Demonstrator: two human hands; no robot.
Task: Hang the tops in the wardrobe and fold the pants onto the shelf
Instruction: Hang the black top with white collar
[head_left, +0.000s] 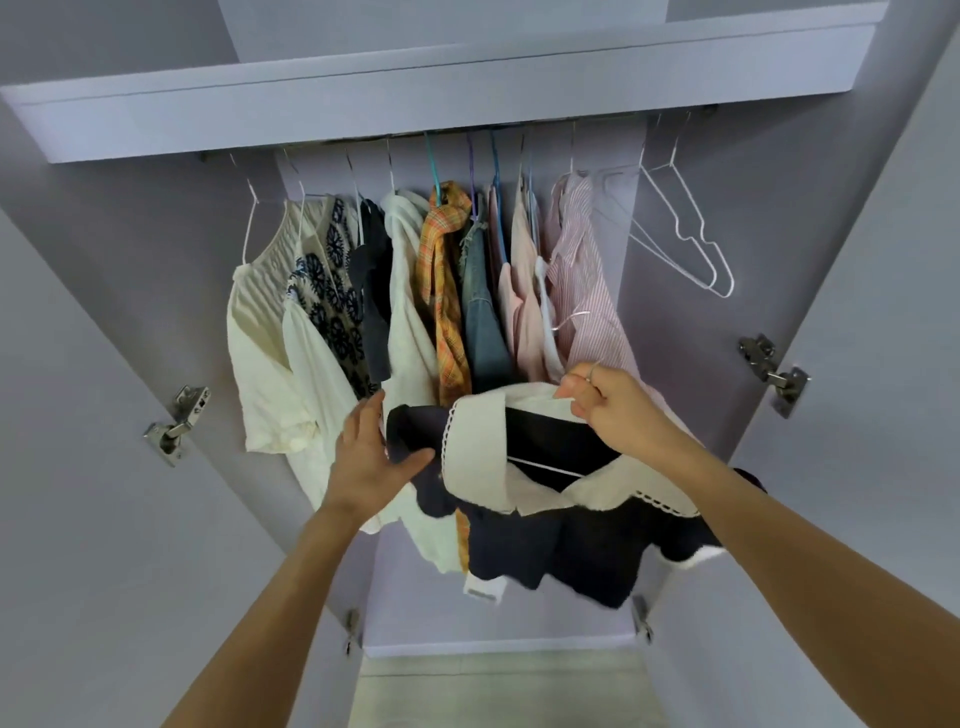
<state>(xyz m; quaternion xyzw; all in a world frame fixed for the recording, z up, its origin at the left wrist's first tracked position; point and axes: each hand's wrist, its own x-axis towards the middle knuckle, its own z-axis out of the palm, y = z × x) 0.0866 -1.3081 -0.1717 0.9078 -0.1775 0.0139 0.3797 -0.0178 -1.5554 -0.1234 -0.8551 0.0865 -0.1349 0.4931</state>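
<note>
A navy top (571, 551) with a wide white lace-edged collar hangs on a thin white wire hanger in front of the open wardrobe. My right hand (602, 405) grips the hanger's hook together with the back of the collar. My left hand (371, 452) holds the top's left shoulder, thumb over the dark fabric. Above, the hanging rail (415, 136) carries several tops: a cream blouse (265, 332), an orange plaid shirt (441, 291), a pink striped shirt (587, 291). No pants are in view.
Two empty white hangers (685, 234) hang at the rail's right end. A shelf board (415, 98) runs above the rail. Both wardrobe doors stand open, with metal hinges at left (176, 423) and right (774, 374). A pale floor panel (498, 691) lies below.
</note>
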